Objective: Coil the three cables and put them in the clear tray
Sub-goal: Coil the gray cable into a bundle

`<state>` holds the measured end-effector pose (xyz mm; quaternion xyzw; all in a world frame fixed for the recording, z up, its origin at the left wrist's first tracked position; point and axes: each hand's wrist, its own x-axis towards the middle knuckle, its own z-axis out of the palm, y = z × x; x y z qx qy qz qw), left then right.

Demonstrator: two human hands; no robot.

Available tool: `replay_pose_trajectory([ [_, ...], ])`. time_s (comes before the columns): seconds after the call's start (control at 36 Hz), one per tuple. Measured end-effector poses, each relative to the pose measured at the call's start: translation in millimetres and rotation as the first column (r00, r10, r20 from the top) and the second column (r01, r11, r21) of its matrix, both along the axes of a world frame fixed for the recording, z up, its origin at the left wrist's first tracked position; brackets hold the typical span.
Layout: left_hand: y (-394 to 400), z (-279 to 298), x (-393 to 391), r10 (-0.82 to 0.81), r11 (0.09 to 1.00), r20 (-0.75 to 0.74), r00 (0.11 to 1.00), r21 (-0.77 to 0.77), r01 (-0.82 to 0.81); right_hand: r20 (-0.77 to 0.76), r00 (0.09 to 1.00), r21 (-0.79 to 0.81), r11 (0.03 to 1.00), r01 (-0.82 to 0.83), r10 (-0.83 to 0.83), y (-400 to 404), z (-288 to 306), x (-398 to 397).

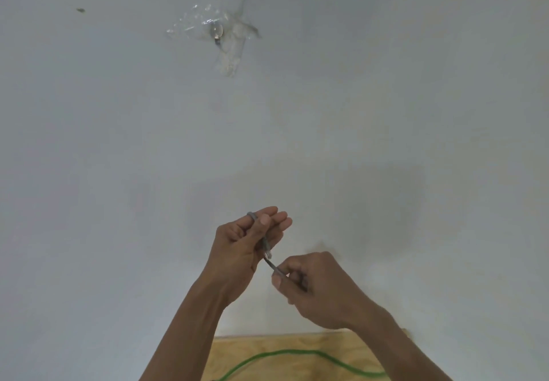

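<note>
Both hands are raised in front of a pale wall. My left hand (246,241) holds a grey cable (265,245), which loops over the index finger and runs down past a clear plug. My right hand (309,285) pinches the same grey cable lower down, just below the plug. A green cable (285,354) lies in a curve on the wooden table (335,348) at the bottom edge. The clear tray and a third cable are out of view.
A clear plastic wall hook with a metal pin (218,34) and torn tape sits high on the wall. A small dark mark (80,10) is at the upper left. Only a strip of the table's far edge shows.
</note>
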<state>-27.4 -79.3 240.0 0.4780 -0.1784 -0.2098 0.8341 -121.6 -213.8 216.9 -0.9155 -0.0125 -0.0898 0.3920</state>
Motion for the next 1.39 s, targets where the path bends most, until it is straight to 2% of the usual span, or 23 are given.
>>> replay_pose_trajectory([
  [0.22,-9,-7,2,0.049,0.995,0.084,0.995,0.078,-0.056,0.027,0.999,-0.123,0.992,0.033,-0.029,-9,12,2],
  [0.42,-7,-10,6,0.012,0.999,0.034,0.999,0.048,-0.013,0.063,0.992,-0.319,0.94,0.125,-0.11,-8,17,6],
  [0.61,-8,-2,6,-0.032,0.987,0.098,0.995,0.159,0.016,0.061,0.988,-0.366,0.918,0.152,-0.14,-2,6,9],
  [0.78,-12,0,5,-0.041,0.994,-0.004,0.999,0.097,0.041,0.027,0.975,-0.365,0.906,0.215,-0.221,-2,-12,18],
  [0.94,-12,3,2,-0.057,0.994,-0.109,0.992,0.085,0.066,0.016,0.953,-0.259,0.919,0.296,-0.303,-9,-23,26],
  [1.11,-1,3,8,-0.101,0.949,-0.006,0.995,0.3,0.098,0.06,0.928,-0.163,0.914,0.372,-0.367,-16,-20,29],
  [1.31,-1,-3,6,-0.071,0.935,0.03,0.997,0.351,0.056,0.058,0.915,-0.15,0.902,0.404,-0.4,-23,-16,36],
  [1.39,-4,0,3,-0.072,0.952,-0.041,0.997,0.294,0.081,0.06,0.911,-0.166,0.896,0.411,-0.407,-26,-17,37],
])
